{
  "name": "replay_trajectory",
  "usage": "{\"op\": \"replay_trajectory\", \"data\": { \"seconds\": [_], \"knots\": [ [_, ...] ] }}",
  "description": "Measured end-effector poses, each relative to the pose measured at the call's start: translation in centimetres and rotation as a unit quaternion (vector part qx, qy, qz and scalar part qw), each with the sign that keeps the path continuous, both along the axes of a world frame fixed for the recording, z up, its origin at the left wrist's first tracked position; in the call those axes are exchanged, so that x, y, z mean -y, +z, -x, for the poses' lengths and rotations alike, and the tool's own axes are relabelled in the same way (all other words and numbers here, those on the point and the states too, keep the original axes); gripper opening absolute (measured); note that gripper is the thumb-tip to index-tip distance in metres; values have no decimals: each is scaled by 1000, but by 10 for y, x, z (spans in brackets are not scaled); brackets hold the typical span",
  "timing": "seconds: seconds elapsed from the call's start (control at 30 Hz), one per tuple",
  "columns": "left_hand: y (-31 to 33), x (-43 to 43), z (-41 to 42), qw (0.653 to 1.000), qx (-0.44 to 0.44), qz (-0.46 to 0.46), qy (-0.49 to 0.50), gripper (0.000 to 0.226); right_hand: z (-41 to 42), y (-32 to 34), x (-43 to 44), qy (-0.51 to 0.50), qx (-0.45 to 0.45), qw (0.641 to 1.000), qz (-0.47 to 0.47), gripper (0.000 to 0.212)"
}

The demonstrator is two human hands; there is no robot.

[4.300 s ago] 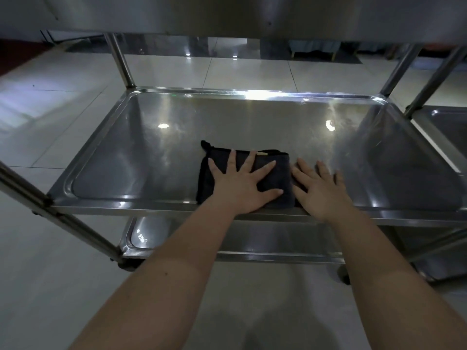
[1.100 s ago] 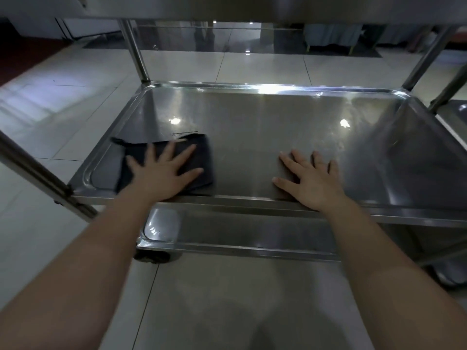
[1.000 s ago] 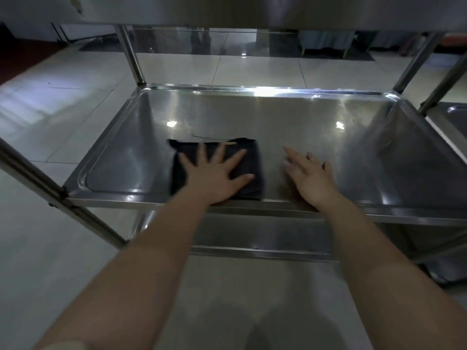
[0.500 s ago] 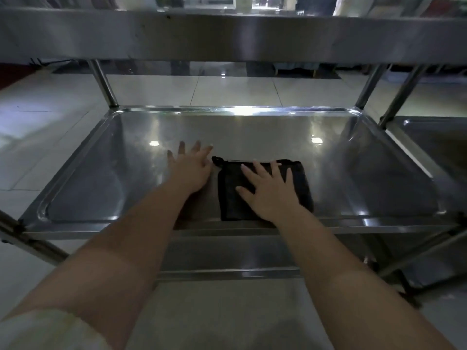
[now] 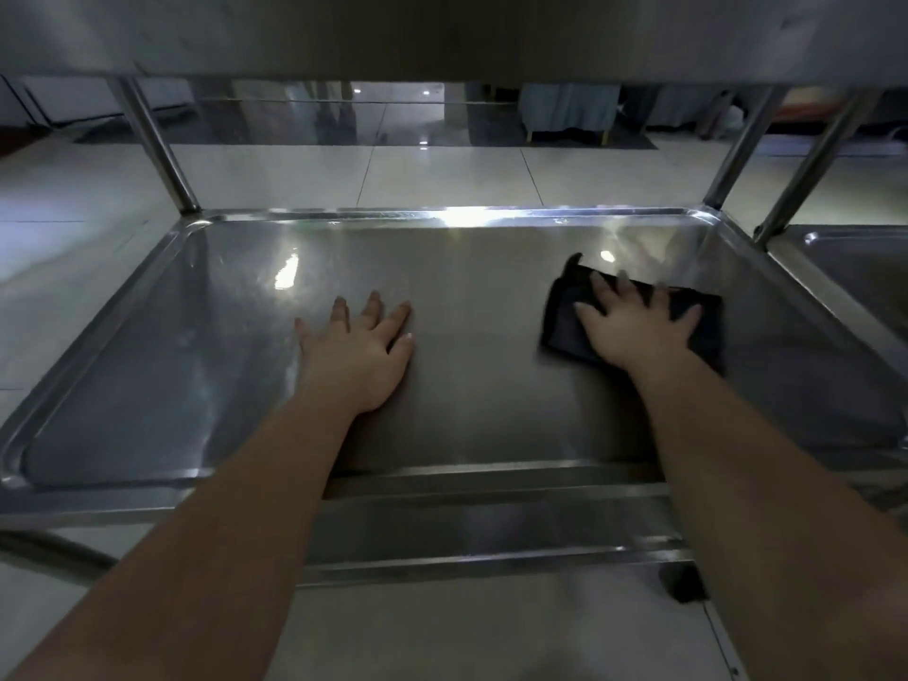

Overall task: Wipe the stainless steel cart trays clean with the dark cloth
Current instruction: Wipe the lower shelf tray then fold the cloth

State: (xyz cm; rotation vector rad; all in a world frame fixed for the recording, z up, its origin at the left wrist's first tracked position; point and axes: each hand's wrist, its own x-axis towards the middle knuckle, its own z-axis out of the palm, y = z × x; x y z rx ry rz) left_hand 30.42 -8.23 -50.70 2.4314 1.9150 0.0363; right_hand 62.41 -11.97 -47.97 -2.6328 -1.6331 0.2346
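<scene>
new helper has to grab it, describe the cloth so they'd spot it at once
Look at the wide middle steel tray. On its right side a folded dark cloth lies under the flat right hand. It is the only dark, soft thing on the shiny metal; the left hand rests on bare steel.

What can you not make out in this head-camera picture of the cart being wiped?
Dark cloth: its middle lies hidden under the right hand, head view; its far edge is blurred.
Lower tray: mostly covered by the middle tray, head view.
Top shelf: its upper face is out of sight, cut off by the picture's top edge.
Neighbouring tray: cut off by the right edge.
</scene>
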Motion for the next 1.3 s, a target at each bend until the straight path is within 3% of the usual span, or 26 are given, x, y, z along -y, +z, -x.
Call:
{"op": "replay_trajectory", "data": {
  "seconds": [0.17,0.27,0.33,0.5,0.6,0.7,0.8,0.9,1.0,1.17,1.3],
  "knots": [
    [-2,-1,4,1000,8,2,-3,59,132,-3,-53,207,6,978,-18,62],
    [-2,-2,8,1000,11,0,-4,58,128,1,-70,261,0,965,-5,63],
    [-2,-1,8,1000,14,-1,-2,56,81,5,-75,232,-1,973,-13,64],
    [0,1,-3,1000,16,0,5,54,-63,6,-52,-3,1,1000,-2,70],
    [3,3,-11,1000,20,3,4,55,-55,9,-56,-62,-12,998,19,69],
    [5,4,-14,1000,14,14,2,60,21,9,-72,62,-11,998,7,66],
    [7,4,-11,1000,10,20,5,73,106,0,-71,224,1,975,-1,63],
    [8,4,-7,999,9,30,8,79,116,-2,-64,265,-12,964,-8,63],
    [9,4,-6,1000,9,30,5,72,52,0,-61,212,-12,977,-21,65],
    [8,3,-10,999,-1,30,16,79,-102,-1,-19,27,15,999,-18,69],
    [11,3,-15,999,-24,40,13,72,-110,1,1,-15,12,1000,-13,69]
  ]
}}
